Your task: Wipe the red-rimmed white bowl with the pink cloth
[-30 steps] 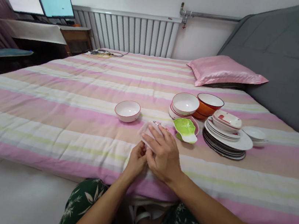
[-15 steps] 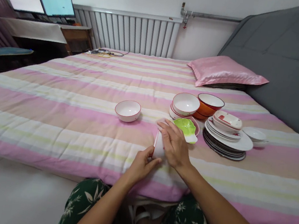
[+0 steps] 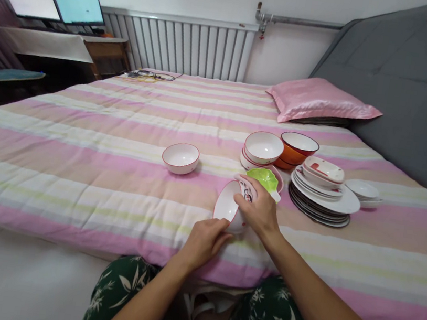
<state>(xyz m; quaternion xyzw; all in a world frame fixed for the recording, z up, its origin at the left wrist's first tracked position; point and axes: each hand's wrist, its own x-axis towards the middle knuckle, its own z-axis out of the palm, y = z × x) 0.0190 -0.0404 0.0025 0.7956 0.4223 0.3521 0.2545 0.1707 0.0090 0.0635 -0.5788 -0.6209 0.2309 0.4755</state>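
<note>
A white bowl (image 3: pixel 226 203) with a thin red rim is tilted on its side above the near part of the bed, its inside facing left. My left hand (image 3: pixel 206 238) pinches its lower rim between thumb and fingers. Against the bowl's printed outer side lies my right hand (image 3: pixel 258 206), its thumb at the rim, with a pale cloth (image 3: pixel 241 178) partly showing under its fingers. Just behind this hand sits a green leaf-shaped dish (image 3: pixel 262 176), partly covered by the fingers. A similar red-rimmed bowl (image 3: pixel 180 158) stands upright to the left.
Stacked white bowls (image 3: pixel 263 147) and orange bowls (image 3: pixel 298 149) stand behind the green dish. Right of them is a pile of plates (image 3: pixel 344 204) topped by rectangular dishes (image 3: pixel 323 170), with small white dishes (image 3: pixel 363 190) beside it. A pink pillow (image 3: pixel 323 102) lies farther back on the striped bed (image 3: pixel 78 162).
The bowl has turned from showing its outside to showing its inside toward the left. Both hands have shifted slightly right, and the right hand has moved round the bowl's outer side.
</note>
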